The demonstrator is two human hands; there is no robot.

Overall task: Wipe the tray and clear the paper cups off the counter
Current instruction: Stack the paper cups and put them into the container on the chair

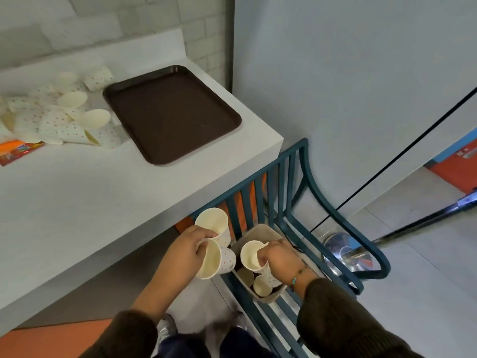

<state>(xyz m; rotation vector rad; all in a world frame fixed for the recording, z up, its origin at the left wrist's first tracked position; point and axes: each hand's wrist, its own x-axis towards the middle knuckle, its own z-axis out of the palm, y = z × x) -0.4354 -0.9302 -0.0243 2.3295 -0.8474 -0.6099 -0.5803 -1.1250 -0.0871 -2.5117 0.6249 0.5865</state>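
A dark brown tray (170, 113) lies bare on the white counter (77, 197), near its right end. Left of it lies a heap of several dotted paper cups (69, 117), most on their sides. Below the counter's edge my left hand (180, 254) grips two dotted cups (216, 244) by their rims. My right hand (278, 258) pinches the rim of one cup (251, 255) right above a beige bin (260, 235). Two more cups (264, 282) lie inside the bin.
The bin stands on the seat of a teal slatted bench (289, 182) beside the counter. An orange packet (18, 151) lies at the counter's left. A metal stand base (346, 251) sits on the floor behind the bench. A grey wall rises on the right.
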